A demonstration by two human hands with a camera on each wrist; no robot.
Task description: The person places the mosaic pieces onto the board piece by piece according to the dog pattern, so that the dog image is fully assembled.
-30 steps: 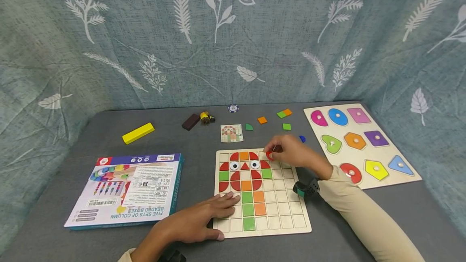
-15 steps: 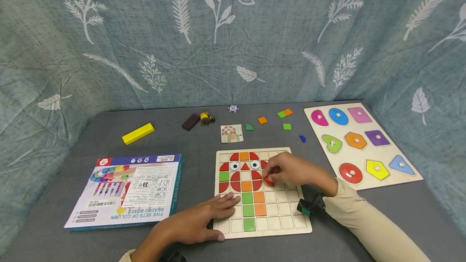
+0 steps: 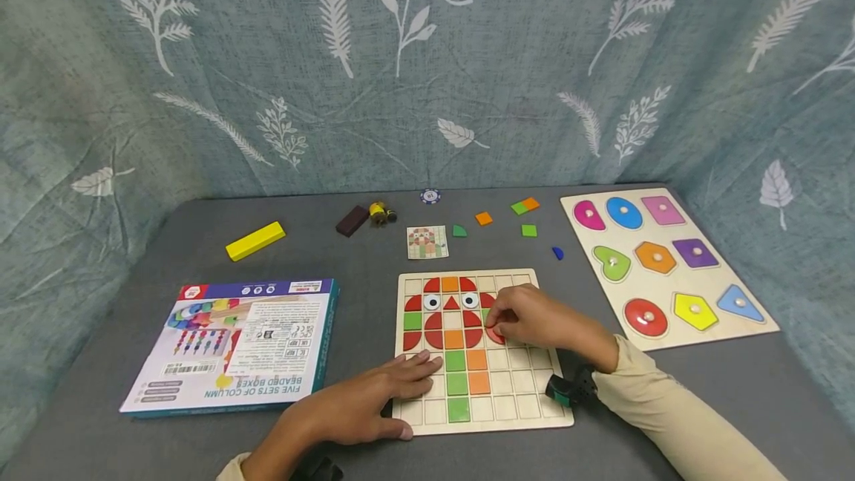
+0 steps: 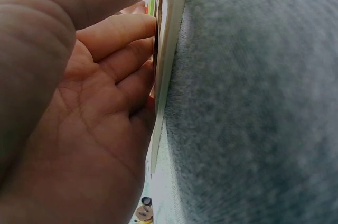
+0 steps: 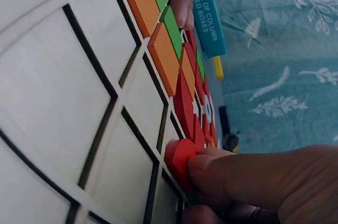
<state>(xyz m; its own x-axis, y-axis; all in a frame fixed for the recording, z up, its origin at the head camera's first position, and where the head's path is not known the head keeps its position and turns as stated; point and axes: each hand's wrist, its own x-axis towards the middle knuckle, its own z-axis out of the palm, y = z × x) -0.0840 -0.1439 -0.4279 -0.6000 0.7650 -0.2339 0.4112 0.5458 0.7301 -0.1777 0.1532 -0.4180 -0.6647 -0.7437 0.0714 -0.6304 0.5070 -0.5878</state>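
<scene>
A wooden grid board (image 3: 521,405) lies on the table, its left and middle cells filled with red, orange and green tiles and two eye tiles (image 3: 432,302). Between thumb and fingers, my right hand (image 3: 534,318) pinches a red curved tile (image 5: 179,156) at a cell right of the red pieces. The right wrist view shows this tile low against the grid; whether it is fully seated I cannot tell. My left hand (image 3: 374,399) rests on the board's lower left part, fingers extended and thumb at the front corner. Above the board lies a small pattern card (image 3: 427,243).
Loose tiles lie behind the board: a green quarter-circle (image 3: 459,231), an orange square (image 3: 484,219), a green square (image 3: 529,230) and a blue half-circle (image 3: 557,252). A knobbed shape puzzle (image 3: 604,295) is at right, a boxed bead set (image 3: 230,347) at left, a yellow block (image 3: 255,241) behind it.
My right hand has brought the red tile from the board's top edge down toward the front, into the third row. My left hand stays where it was.
</scene>
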